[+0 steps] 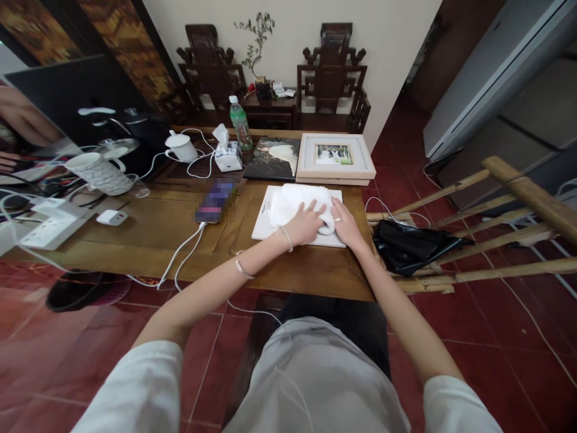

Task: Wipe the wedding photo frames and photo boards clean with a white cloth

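A folded white towel lies on a flat white board at the table's front right. My left hand rests on the towel from above, its fingers spread over the fabric. At the right side of the board, my right hand lies against the towel's edge with fingers stretched forward. A ring shows on one of its fingers; its thumb is hard to make out. Some small dark print is visible on the board's left part, beside the towel.
Behind the board are a framed photo, a dark picture panel, a tissue box and a green bottle. A phone with cables lies left. Cups and a power strip stand farther left; a bamboo rack stands right.
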`<state>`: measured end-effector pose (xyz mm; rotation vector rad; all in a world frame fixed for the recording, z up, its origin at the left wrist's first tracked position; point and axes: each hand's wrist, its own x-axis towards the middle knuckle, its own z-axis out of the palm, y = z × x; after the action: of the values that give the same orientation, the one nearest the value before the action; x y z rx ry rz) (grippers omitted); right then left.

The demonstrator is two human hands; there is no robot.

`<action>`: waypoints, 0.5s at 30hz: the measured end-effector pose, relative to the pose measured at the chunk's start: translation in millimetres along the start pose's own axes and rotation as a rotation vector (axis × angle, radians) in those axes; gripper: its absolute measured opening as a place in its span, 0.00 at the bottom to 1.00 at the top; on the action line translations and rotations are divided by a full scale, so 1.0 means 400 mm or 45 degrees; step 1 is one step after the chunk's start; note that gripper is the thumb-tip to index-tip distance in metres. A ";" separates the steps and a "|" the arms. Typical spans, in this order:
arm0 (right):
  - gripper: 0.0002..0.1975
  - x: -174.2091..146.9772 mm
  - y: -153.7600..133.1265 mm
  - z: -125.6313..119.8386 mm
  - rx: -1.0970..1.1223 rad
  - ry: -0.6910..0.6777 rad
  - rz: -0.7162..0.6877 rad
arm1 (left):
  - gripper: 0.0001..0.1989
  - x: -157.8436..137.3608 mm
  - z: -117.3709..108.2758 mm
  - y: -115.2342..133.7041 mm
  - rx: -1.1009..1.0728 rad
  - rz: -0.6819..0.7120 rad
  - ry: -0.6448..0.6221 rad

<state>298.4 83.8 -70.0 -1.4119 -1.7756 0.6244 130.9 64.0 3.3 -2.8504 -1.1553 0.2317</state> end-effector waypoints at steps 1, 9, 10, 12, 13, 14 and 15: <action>0.31 -0.001 -0.001 -0.001 0.046 0.017 0.009 | 0.22 -0.009 0.001 0.021 -0.006 0.014 0.006; 0.30 0.001 -0.011 -0.013 0.216 0.115 0.093 | 0.16 -0.101 0.006 0.110 0.008 0.290 0.151; 0.30 0.001 -0.012 -0.013 0.206 0.111 0.089 | 0.15 -0.117 0.003 0.112 0.014 0.312 0.147; 0.29 0.001 -0.011 -0.010 0.167 0.097 0.054 | 0.14 -0.148 -0.007 0.115 0.017 0.321 0.123; 0.28 0.002 -0.009 -0.008 0.135 0.089 0.025 | 0.14 -0.163 -0.013 0.116 0.013 0.309 0.107; 0.27 0.002 -0.007 -0.007 0.095 0.077 -0.009 | 0.14 -0.176 -0.020 0.116 0.003 0.289 0.089; 0.26 0.002 -0.004 -0.005 0.050 0.060 -0.043 | 0.14 -0.184 -0.027 0.115 -0.011 0.263 0.072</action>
<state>298.9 84.1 -67.3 -1.3561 -1.7379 0.6008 112.1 -20.3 17.8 -2.9625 -0.8540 0.1543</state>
